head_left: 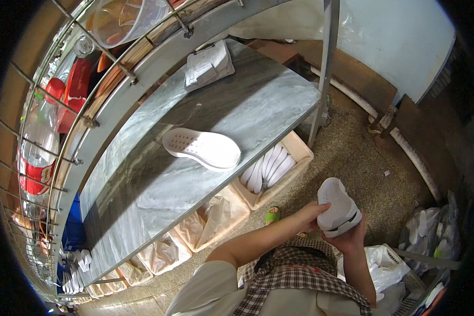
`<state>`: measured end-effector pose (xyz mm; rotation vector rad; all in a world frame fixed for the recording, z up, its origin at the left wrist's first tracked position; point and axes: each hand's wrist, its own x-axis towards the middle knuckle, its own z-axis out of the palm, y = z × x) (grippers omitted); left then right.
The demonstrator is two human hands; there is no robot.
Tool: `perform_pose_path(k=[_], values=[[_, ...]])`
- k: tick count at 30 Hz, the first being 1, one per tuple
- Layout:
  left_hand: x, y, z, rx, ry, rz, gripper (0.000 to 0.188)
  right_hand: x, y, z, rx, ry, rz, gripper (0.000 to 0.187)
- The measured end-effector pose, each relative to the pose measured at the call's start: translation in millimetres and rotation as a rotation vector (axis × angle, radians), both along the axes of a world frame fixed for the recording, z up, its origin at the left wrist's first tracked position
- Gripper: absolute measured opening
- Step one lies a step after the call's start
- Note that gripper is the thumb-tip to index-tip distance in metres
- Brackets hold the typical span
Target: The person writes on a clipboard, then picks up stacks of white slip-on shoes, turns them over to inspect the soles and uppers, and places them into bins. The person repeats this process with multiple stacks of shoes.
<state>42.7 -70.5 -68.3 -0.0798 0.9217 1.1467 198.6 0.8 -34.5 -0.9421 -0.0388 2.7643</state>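
Off the right end of the table, in front of my body, I hold a white shoe sole (335,203) with thick sides and a black stripe near its heel end. My left hand (314,215) is closed on its left edge, the thumb lying on the top face. My right hand (351,238) grips the heel end from below and the right, and most of its fingers are hidden. Another white shoe sole (204,149), dotted with small holes at one end, lies alone on the grey marble-look table (158,187).
Below the table's edge stand a crate (300,155) of white soles and several bins lined with plastic (213,218). A clipboard with papers (209,64) lies at the far end. A metal post (324,79) and a wire shelf (84,122) border the table. Plastic bags (376,266) sit at my right.
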Motion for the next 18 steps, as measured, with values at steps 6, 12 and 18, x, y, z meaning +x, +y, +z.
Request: perform_pose_path(k=[6, 12, 18], values=[[-18.4, -0.3, -0.1, 0.021, 0.070, -0.039, 0.052, -18.0, 1.0, 0.8, 0.004, -0.010, -0.003, 0.074], [-25.4, 1.2, 0.8, 0.019, 0.046, -0.026, 0.050, -22.8, 3.2, -2.4, -0.013, -0.001, 0.008, 0.075], [-21.1, 0.3, 4.4, 0.002, 0.063, -0.041, 0.052, -19.1, 1.2, -5.3, -0.060, 0.025, -0.033, 0.076]])
